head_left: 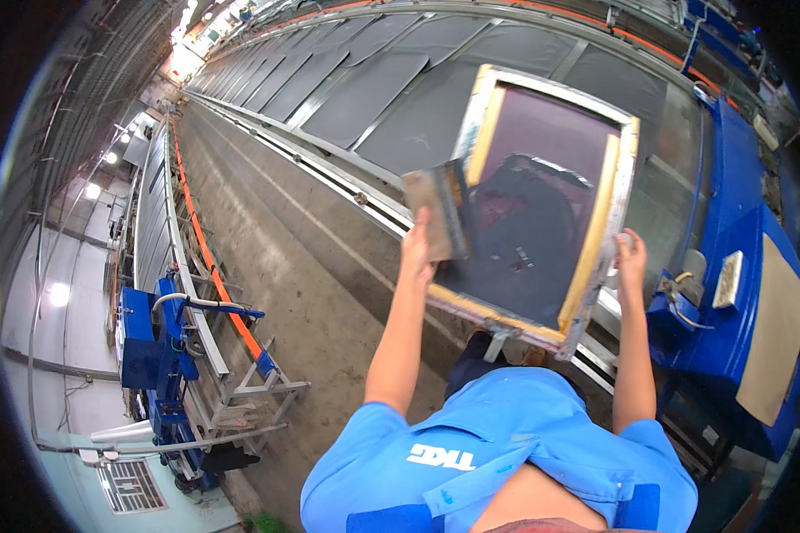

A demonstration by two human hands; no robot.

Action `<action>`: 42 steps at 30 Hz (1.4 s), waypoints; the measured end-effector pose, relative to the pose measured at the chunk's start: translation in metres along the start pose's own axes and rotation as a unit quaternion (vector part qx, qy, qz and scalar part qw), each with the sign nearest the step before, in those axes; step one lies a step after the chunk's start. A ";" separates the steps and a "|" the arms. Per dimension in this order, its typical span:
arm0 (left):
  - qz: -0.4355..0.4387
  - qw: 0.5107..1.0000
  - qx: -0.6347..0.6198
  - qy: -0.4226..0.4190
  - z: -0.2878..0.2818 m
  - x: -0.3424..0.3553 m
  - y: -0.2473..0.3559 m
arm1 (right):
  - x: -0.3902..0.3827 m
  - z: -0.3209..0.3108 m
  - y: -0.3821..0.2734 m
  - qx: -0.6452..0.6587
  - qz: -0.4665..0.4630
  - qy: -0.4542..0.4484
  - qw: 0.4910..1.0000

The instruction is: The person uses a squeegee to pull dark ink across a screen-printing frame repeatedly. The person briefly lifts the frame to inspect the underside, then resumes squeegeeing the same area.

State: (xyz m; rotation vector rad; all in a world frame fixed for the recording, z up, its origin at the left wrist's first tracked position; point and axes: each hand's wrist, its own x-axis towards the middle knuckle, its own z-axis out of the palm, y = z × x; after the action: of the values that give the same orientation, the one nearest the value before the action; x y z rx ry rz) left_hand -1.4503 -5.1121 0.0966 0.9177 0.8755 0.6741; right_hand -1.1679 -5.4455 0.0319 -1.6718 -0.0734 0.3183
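My left hand (pixel 415 252) is closed on a squeegee (pixel 435 211) with a tan, flat handle side and a dark, ink-stained edge. The squeegee is tilted over the left side of a screen printing frame (pixel 556 96). Yellowish tape lines the inner edges of this pale frame. Glossy dark ink (pixel 529 231) covers much of its purplish mesh (pixel 542 129). At the frame's right rail, my right hand (pixel 630 256) grips the outer edge with bent fingers. The frame is held slanted in front of my body, above the near edge of a long printing table.
Dark grey panels (pixel 391 98) lie in a row along the long table (pixel 369 169). A blue machine (pixel 729 329) stands close on my right. To the left, past the concrete aisle (pixel 267 231), are another table with an orange rail (pixel 191 204) and a blue machine (pixel 156 346).
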 end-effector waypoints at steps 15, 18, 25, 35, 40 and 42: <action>-0.267 0.932 0.115 -0.215 0.088 0.205 -0.061 | 0.102 -0.004 0.084 -0.233 -0.070 0.343 0.907; -0.283 0.920 0.160 -0.218 0.075 0.215 -0.066 | 0.083 0.021 0.077 -0.269 -0.011 0.343 0.900; -0.205 0.929 0.252 -0.178 0.071 0.212 -0.050 | 0.076 0.051 0.065 -0.226 0.020 0.336 0.914; 0.002 0.771 0.482 -0.416 0.119 0.176 -0.065 | 0.091 0.054 0.091 -0.253 0.073 0.292 0.919; 0.048 0.576 0.637 -0.511 0.172 0.193 -0.121 | 0.092 0.057 0.091 -0.257 0.076 0.286 0.920; -0.011 0.521 0.635 -0.571 0.181 0.197 -0.132 | 0.087 0.053 0.094 -0.235 0.064 0.274 0.930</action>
State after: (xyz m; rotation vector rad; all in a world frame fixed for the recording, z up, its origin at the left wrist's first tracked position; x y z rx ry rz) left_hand -1.1808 -5.0839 -0.0284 2.2419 -0.0518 -0.8813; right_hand -1.1107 -5.3865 -0.0801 -2.1934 0.4087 -0.0925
